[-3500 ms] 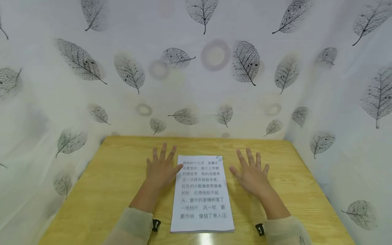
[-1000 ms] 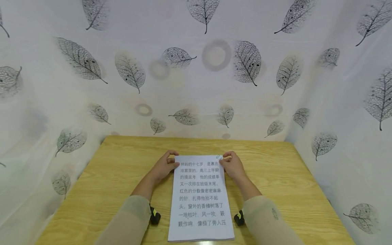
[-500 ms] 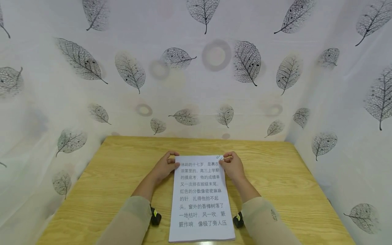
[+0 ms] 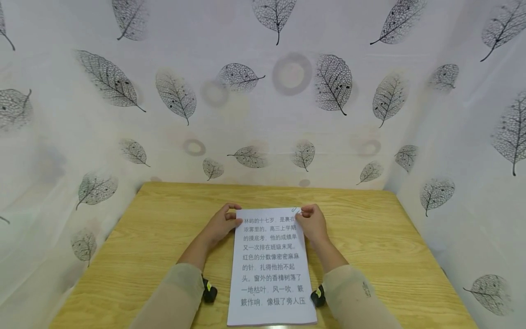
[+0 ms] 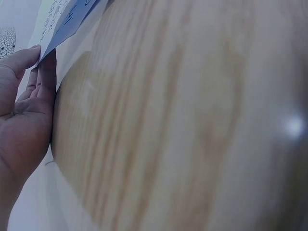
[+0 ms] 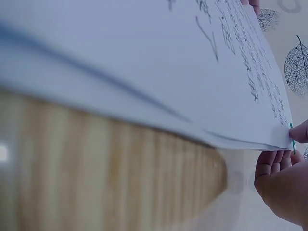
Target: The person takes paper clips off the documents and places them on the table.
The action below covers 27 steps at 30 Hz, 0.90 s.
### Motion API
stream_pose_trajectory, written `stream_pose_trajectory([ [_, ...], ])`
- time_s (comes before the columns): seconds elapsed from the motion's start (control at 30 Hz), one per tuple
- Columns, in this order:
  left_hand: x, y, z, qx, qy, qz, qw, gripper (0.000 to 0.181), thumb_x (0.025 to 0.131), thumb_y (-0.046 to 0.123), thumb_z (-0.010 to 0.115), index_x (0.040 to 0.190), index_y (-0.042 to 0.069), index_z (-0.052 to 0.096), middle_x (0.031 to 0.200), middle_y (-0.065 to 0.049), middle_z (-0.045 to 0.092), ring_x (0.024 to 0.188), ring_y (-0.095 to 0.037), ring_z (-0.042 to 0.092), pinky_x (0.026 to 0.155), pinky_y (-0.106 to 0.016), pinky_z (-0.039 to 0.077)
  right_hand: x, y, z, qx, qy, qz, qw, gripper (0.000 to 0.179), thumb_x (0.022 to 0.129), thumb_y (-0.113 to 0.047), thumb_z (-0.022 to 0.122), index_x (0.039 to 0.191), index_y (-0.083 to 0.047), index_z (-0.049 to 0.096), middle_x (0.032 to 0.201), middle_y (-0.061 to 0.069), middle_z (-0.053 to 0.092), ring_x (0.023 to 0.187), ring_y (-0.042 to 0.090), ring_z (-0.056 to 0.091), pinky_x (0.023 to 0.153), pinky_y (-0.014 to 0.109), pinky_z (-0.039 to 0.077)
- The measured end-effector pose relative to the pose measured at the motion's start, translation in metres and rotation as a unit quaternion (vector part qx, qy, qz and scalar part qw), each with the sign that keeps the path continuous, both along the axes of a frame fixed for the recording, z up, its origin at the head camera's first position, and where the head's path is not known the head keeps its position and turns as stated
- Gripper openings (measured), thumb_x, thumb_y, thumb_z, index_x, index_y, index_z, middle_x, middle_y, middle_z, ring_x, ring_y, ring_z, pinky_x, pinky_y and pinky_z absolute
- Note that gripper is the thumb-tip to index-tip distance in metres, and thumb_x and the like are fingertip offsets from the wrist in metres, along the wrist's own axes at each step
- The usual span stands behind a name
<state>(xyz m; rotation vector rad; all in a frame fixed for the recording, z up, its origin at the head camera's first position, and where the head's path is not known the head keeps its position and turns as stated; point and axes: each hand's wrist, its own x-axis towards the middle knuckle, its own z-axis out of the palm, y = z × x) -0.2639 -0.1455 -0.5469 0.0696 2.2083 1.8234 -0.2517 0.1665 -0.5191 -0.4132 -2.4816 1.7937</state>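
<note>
A thin stack of white paper sheets [image 4: 271, 315], printed with large black characters, is in front of me in the head view. My left hand [image 4: 219, 226] pinches its far left corner, thumb on top and fingers underneath, as the left wrist view confirms. At the far right corner my right hand [image 4: 313, 227] does the same. A green paper clip [image 6: 293, 139] sits on that corner beside the right thumb. In the left wrist view the held corner of the sheets [image 5: 72, 24] stands off the wooden surface. Parts of several fingers are hidden behind the paper.
The paper is over a yellow wood-grain table [image 4: 164, 219]. White curtain [image 4: 246, 119] printed with dark leaves hangs behind and along both sides. Black wrist devices [image 4: 209, 291] are strapped at both cuffs.
Earlier, both hands lay spread on either side of the sheets; since then they have come to the far corners and pinched them. Over the last second there is hardly any movement.
</note>
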Motion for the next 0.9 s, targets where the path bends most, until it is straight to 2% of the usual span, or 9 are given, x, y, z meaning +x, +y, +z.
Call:
stream_pose_trajectory([
  [0.27,-0.001,0.002,-0.001,-0.001,0.000,0.000,1.0000,0.041,0.107,0.004,0.066,0.144,0.015,0.053,0.117,-0.015,0.074,0.098,-0.020,0.072,0.089,-0.029,0.055,0.004,0.005,0.006,-0.032,-0.007,-0.007,0.9994,0.030,0.102,-0.008,0.068,0.131,-0.003,0.060,0.115,0.013,0.064,0.095,0.020,0.062,0.077,0.024,0.052],
  [0.47,-0.001,0.002,-0.001,-0.001,0.003,0.003,1.0000,0.042,0.106,0.003,0.065,0.144,0.015,0.054,0.117,-0.016,0.074,0.097,-0.020,0.073,0.089,-0.029,0.055,0.003,0.020,0.011,-0.015,-0.007,0.010,0.9998,0.034,0.102,-0.008,0.067,0.134,-0.001,0.059,0.112,0.010,0.066,0.092,0.015,0.063,0.078,0.022,0.053],
  [0.6,-0.002,0.002,-0.003,0.000,0.004,0.002,1.0000,0.042,0.106,0.003,0.065,0.145,0.015,0.054,0.118,-0.016,0.074,0.097,-0.020,0.073,0.089,-0.029,0.056,0.002,0.034,0.015,0.030,-0.002,0.038,0.9988,0.034,0.102,-0.011,0.068,0.133,0.001,0.061,0.111,0.013,0.070,0.092,0.018,0.066,0.078,0.024,0.054],
  [0.67,-0.002,0.001,-0.003,-0.001,0.005,0.001,1.0000,0.041,0.107,0.004,0.065,0.145,0.015,0.054,0.118,-0.016,0.074,0.098,-0.020,0.073,0.090,-0.029,0.055,0.000,0.043,0.014,0.073,-0.001,0.056,0.9957,0.032,0.101,-0.012,0.069,0.131,-0.001,0.064,0.112,0.015,0.071,0.095,0.020,0.067,0.081,0.026,0.053],
  [0.8,-0.001,0.001,-0.003,-0.007,0.008,0.003,0.9999,0.041,0.107,0.004,0.065,0.145,0.014,0.054,0.118,-0.016,0.074,0.098,-0.020,0.072,0.089,-0.029,0.055,-0.003,0.058,0.009,0.158,-0.003,0.093,0.9830,0.028,0.102,-0.015,0.071,0.127,-0.004,0.066,0.113,0.016,0.073,0.102,0.026,0.068,0.088,0.033,0.054],
  [0.9,0.000,0.001,-0.001,-0.012,0.008,0.004,0.9999,0.041,0.107,0.004,0.065,0.145,0.014,0.054,0.118,-0.016,0.074,0.098,-0.020,0.072,0.089,-0.029,0.055,-0.003,0.068,0.008,0.198,-0.008,0.117,0.9731,0.028,0.102,-0.016,0.070,0.127,-0.004,0.068,0.113,0.016,0.075,0.103,0.028,0.069,0.089,0.038,0.056],
])
